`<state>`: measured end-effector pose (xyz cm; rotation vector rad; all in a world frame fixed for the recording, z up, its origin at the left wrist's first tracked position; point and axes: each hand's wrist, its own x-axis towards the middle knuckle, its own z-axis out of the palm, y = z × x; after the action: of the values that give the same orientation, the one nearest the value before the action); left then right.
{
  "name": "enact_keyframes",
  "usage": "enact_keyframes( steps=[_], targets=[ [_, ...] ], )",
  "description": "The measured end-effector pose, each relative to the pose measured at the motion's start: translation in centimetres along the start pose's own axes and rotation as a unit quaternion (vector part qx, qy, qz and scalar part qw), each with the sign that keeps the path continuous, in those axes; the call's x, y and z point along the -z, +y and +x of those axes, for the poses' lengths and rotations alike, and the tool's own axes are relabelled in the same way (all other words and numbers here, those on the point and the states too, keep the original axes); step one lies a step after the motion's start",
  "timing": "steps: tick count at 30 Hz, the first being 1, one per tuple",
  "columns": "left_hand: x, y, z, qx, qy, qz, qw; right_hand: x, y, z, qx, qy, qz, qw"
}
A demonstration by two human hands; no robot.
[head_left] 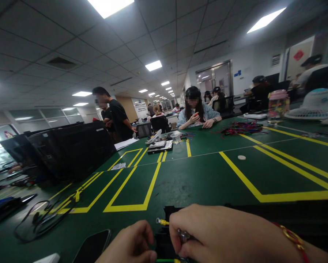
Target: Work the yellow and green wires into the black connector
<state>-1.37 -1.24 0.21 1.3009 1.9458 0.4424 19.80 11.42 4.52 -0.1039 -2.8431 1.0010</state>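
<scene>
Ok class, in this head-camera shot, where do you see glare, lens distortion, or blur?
In the head view, the ceiling light panel burns out to white; the yellow tape line bends with wide-angle distortion; the right hand looms oversized at the bottom edge, cut off by the frame.

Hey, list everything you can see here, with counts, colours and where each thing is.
Workbench: one, green with yellow lines, filling the foreground.
Phone: one, black, lower left.
Wire bundle: one, multicoloured, far side of the bench.
Jar: one, pink lid, far right.
Fan: one, white, right edge.
Disc: one, pale, mid-bench.
Seated co-worker: one, pale blue top, far side.
Standing co-worker: one, black shirt, far left.
Yellow-tipped wire: one, yellow, lower centre.
Metal fitting: one, silver, lower centre.
Left grip: one, bare, bottom centre.
Right grip: one, bare, holding the metal fitting, red-gold bracelet at the wrist.
</scene>
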Motion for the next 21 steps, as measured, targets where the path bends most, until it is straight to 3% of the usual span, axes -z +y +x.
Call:
enact_keyframes(
  steps=[21],
  targets=[
    [-0.19, -0.47, 0.08, -0.009, 0.002, -0.015, 1.0, -0.34, -0.18, 0.45, -0.016, -0.007, -0.01, 1.0]
  ],
)
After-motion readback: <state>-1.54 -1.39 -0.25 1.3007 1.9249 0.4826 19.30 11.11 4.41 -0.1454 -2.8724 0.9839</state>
